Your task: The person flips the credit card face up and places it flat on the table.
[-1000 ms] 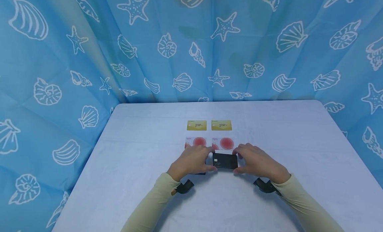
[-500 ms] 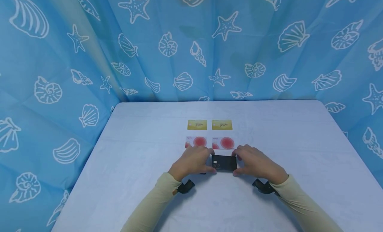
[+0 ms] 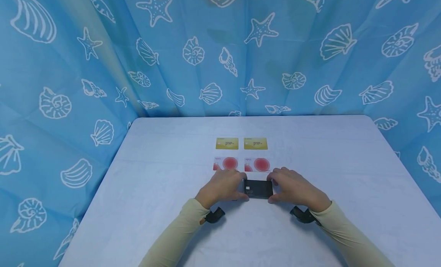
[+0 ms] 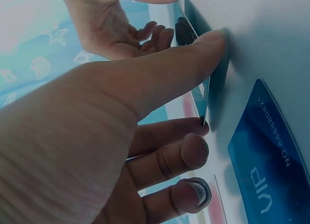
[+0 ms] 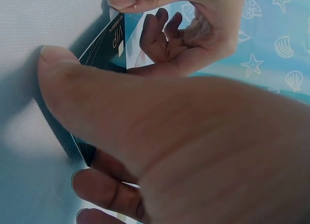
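Note:
A black VIP card (image 3: 258, 189) is pinched at its left end by my left hand (image 3: 223, 186), between thumb and index finger. At its other end my right hand (image 3: 297, 186) pinches it the same way. The card is close over the white table, and in the right wrist view the card (image 5: 110, 47) is tilted. Beside the left thumb, in the left wrist view, another VIP card (image 4: 269, 161) lies flat on the cloth. From the head that second card is nearly all hidden beneath the left hand.
Two white cards with red circles, a left one (image 3: 229, 163) and a right one (image 3: 261, 165), lie just beyond the hands. Behind them are two gold cards, left (image 3: 227, 143) and right (image 3: 255, 143). A blue shell-patterned curtain (image 3: 213, 68) hangs at the table's back.
The black card has moved slightly toward the person and lower, held by both hands throughout. The hands have shifted only a little, and the other cards lie as before.

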Demonstrator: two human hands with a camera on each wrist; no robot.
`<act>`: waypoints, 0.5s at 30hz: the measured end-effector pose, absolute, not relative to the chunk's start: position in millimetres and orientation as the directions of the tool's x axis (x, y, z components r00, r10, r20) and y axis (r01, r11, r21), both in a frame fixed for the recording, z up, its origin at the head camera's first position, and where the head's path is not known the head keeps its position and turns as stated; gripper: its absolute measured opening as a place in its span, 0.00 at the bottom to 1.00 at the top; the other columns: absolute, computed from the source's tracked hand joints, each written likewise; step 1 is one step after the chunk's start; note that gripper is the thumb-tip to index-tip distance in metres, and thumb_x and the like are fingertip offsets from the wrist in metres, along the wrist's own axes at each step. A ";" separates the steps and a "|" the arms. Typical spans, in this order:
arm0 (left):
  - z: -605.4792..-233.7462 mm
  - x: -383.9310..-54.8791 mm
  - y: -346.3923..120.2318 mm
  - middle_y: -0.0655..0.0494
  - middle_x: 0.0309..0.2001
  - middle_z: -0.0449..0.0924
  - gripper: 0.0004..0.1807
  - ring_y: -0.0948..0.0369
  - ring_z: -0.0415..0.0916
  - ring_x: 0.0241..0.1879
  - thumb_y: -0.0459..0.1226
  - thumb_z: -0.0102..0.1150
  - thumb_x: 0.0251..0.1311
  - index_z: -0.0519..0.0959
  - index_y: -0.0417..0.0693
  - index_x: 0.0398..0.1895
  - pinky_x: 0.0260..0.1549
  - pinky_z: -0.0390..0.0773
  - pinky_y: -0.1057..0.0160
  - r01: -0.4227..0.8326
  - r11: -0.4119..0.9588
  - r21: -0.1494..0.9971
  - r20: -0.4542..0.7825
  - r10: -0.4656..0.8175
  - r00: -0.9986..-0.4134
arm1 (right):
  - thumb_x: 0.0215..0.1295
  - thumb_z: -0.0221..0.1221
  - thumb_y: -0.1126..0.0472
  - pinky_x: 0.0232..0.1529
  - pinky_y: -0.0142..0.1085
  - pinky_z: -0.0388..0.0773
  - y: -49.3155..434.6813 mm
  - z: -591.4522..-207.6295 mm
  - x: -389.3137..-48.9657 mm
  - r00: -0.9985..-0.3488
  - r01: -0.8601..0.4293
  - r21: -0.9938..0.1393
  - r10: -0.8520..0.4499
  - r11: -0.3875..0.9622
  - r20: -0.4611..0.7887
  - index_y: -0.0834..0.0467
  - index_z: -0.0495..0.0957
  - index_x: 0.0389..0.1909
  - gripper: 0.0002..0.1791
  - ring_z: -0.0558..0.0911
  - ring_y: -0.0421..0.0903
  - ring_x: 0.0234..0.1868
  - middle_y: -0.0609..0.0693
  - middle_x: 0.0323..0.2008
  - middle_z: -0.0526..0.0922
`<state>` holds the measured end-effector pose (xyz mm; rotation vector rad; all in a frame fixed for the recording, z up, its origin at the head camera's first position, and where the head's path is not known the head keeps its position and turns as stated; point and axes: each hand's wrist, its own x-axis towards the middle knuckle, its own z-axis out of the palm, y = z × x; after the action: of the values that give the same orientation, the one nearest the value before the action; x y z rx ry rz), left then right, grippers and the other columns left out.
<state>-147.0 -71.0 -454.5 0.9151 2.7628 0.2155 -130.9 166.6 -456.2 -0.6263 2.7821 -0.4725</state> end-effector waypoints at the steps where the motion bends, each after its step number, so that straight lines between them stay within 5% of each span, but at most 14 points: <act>1: -454.9 -147.0 -70.9 0.62 0.48 0.89 0.31 0.65 0.82 0.41 0.56 0.77 0.52 0.83 0.54 0.58 0.37 0.79 0.68 0.570 0.795 0.207 -0.164 0.603 -0.781 | 0.45 0.82 0.49 0.47 0.43 0.80 166.5 -456.2 -130.8 -0.876 -0.370 -0.363 -0.451 0.855 -0.169 0.56 0.83 0.50 0.32 0.75 0.43 0.42 0.44 0.37 0.80; 15: -458.4 -146.5 -69.7 0.62 0.47 0.89 0.31 0.65 0.83 0.41 0.56 0.77 0.52 0.83 0.54 0.57 0.41 0.80 0.67 0.573 0.794 0.203 -0.163 0.605 -0.780 | 0.44 0.83 0.50 0.47 0.43 0.81 164.8 -456.3 -129.3 -0.882 -0.365 -0.341 -0.439 0.866 -0.173 0.56 0.83 0.50 0.33 0.76 0.43 0.42 0.45 0.39 0.82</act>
<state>-146.5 -69.7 -458.4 0.9197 2.7642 0.2101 -129.3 164.8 -456.3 -0.6121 2.7944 -0.4405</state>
